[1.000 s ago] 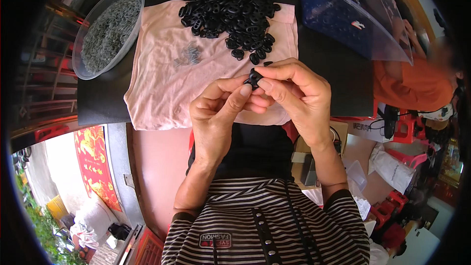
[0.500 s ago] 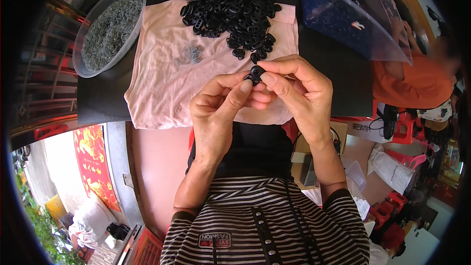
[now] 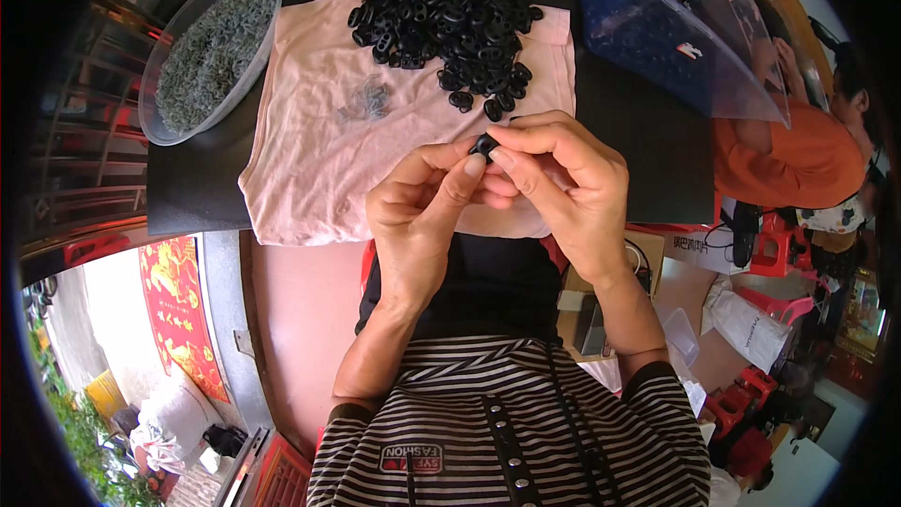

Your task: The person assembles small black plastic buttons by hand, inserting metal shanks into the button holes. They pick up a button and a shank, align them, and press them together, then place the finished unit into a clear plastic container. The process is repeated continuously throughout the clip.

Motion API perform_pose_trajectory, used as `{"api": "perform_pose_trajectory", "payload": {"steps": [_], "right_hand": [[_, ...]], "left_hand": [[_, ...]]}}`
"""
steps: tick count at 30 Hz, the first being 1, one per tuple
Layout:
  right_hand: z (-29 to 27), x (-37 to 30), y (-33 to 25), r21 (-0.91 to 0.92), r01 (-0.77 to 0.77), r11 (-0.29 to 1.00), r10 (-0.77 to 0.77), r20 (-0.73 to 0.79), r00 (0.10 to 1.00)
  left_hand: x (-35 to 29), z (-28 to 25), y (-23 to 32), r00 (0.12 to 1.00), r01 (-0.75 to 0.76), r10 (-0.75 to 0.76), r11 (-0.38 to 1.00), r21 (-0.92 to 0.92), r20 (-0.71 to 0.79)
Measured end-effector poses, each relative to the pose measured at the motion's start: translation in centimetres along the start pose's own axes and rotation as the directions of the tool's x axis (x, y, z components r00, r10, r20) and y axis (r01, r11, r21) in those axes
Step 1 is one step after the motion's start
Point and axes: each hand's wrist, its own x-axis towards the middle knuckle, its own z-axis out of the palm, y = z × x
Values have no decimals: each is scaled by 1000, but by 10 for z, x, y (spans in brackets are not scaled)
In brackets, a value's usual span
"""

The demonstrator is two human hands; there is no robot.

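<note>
Between my two hands, above the near part of the pink cloth, is a small glossy black plastic cord lock (image 3: 483, 145). My left hand (image 3: 418, 197) pinches it between thumb and forefinger from the left. From the right, my right hand (image 3: 568, 183) grips it with thumb and fingertips. My fingers cover much of the piece. Past my fingertips lies a big heap of black two-holed cord lock pieces (image 3: 441, 14), several of them loose at its near edge. A little cluster of small grey springs (image 3: 369, 99) rests on the pink cloth (image 3: 310, 160), left of the heap.
A clear plastic bowl (image 3: 272, 33) full of small grey coils stands at the left of the dark table (image 3: 671, 169). At the back right sits a clear plastic bin (image 3: 648, 38) with dark blue contents. A person in an orange top (image 3: 793, 164) sits at the right.
My hands stay close together, with the right hand shifted slightly left. The cord lock has turned a little between my fingertips and shows less. The person at the right has moved slightly.
</note>
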Motion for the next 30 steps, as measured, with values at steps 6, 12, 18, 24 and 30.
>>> {"api": "perform_pose_trajectory", "payload": {"steps": [6,12,18,24,30], "right_hand": [[-2,4,7,-31,-21,999,21,-3,1000],[-3,6,-2,-183,114,977,-106,53,993],[-4,-2,-8,-283,115,952,-107,44,993],[-5,-3,-7,-312,139,940,-129,51,990],[-5,-4,-7,-409,202,890,-192,67,979]], "left_hand": [[2,2,-5,996,74,-75,997,-25,-45],[0,3,1,989,129,-136,987,-98,-64],[-1,4,2,974,204,-218,963,-174,-68],[-4,6,1,975,201,-217,947,-252,-39],[-6,9,2,984,145,-148,989,-32,-102]]}}
